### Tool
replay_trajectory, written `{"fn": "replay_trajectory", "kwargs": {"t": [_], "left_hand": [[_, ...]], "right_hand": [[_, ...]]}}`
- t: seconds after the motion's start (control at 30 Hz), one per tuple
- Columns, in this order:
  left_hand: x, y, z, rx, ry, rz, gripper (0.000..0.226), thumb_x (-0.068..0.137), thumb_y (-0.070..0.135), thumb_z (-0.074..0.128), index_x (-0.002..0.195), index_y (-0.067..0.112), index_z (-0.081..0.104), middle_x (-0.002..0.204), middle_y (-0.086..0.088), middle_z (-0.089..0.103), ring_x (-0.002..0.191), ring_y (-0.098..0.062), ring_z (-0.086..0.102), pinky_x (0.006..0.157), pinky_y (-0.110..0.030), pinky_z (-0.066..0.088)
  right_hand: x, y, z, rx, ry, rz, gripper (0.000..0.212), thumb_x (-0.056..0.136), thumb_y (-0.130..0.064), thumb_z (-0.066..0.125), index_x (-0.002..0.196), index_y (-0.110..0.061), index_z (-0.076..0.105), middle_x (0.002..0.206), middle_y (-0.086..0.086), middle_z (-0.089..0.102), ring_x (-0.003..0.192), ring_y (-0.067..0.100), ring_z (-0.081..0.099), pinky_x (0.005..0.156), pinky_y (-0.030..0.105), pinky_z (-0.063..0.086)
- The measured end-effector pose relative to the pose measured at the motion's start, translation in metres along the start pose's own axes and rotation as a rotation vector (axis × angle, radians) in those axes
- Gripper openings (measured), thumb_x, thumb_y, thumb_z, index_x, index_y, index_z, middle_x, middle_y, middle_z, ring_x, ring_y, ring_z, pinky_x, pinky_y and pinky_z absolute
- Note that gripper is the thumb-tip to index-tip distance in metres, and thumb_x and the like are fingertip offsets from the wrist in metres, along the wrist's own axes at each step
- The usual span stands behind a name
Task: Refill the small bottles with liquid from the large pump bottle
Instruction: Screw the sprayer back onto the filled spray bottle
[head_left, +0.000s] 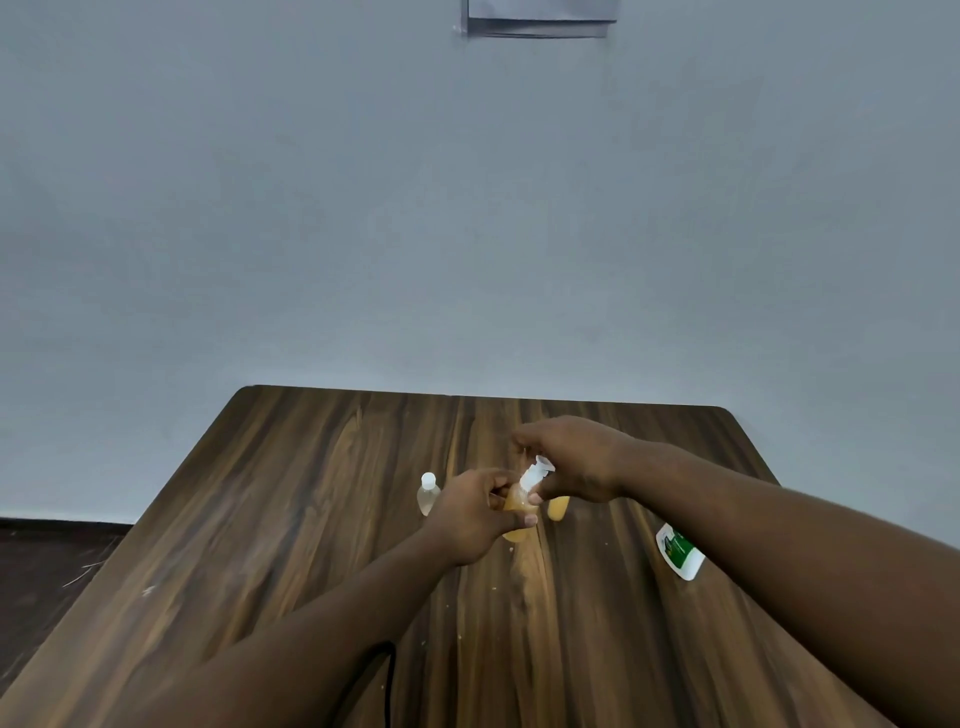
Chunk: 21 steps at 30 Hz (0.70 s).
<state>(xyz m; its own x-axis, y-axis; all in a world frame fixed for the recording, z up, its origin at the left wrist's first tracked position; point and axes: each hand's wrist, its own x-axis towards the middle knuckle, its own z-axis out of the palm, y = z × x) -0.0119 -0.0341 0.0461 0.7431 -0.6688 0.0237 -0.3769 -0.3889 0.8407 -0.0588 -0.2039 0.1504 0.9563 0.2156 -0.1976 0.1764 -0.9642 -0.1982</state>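
Observation:
My left hand (470, 514) grips a small bottle of amber liquid (515, 519), tilted over the wooden table (291, 493). My right hand (569, 460) pinches the bottle's white cap (535, 475) at its top. A second small amber bottle (558, 507) stands just behind, partly hidden by my right hand. A small clear bottle with a white cap (427, 492) stands upright to the left of my left hand. A white bottle with a green label (680, 551) lies partly hidden under my right forearm; its pump is out of sight.
The table butts against a grey wall (467, 234) at its far edge. A black cable (387, 675) runs off the near edge between my arms. Dark floor (47, 561) shows to the left of the table.

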Motion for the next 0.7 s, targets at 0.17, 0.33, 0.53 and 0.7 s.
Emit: {"fn": "replay_trajectory", "kwargs": {"t": [0.17, 0.33, 0.53, 0.7], "left_hand": [[0.006, 0.002, 0.001, -0.016, 0.007, -0.011, 0.018, 0.083, 0.028, 0.084, 0.097, 0.027, 0.072, 0.091, 0.004, 0.075, 0.087, -0.013, 0.070, 0.084, -0.042, 0.060], [0.011, -0.007, 0.001, -0.027, 0.017, -0.018, 0.016, 0.083, 0.029, 0.084, 0.093, 0.030, 0.071, 0.083, 0.010, 0.072, 0.080, -0.007, 0.068, 0.076, -0.038, 0.059], [0.018, -0.007, 0.000, -0.011, 0.011, -0.037, 0.029, 0.082, 0.029, 0.085, 0.109, 0.027, 0.074, 0.093, 0.016, 0.073, 0.088, -0.003, 0.069, 0.080, -0.028, 0.057], [0.020, -0.009, 0.004, 0.027, 0.025, -0.055, 0.036, 0.083, 0.033, 0.084, 0.117, 0.026, 0.072, 0.099, 0.013, 0.073, 0.094, -0.007, 0.068, 0.084, -0.034, 0.059]], "right_hand": [[0.005, 0.004, -0.001, -0.074, 0.059, -0.001, 0.019, 0.089, -0.037, 0.071, 0.095, -0.024, 0.060, 0.090, -0.009, 0.059, 0.085, 0.012, 0.056, 0.067, 0.028, 0.043], [0.010, 0.005, 0.013, -0.136, 0.141, 0.062, 0.036, 0.093, -0.056, 0.056, 0.104, -0.022, 0.057, 0.097, -0.004, 0.064, 0.087, 0.015, 0.059, 0.069, 0.031, 0.047], [0.009, 0.010, 0.004, -0.083, 0.060, -0.003, 0.022, 0.086, -0.032, 0.074, 0.096, -0.027, 0.056, 0.102, -0.005, 0.064, 0.090, 0.014, 0.058, 0.072, 0.028, 0.046], [0.014, 0.008, 0.010, -0.244, 0.103, 0.109, 0.043, 0.095, -0.057, 0.051, 0.109, -0.019, 0.064, 0.101, -0.001, 0.068, 0.089, 0.015, 0.062, 0.073, 0.031, 0.052]]}}
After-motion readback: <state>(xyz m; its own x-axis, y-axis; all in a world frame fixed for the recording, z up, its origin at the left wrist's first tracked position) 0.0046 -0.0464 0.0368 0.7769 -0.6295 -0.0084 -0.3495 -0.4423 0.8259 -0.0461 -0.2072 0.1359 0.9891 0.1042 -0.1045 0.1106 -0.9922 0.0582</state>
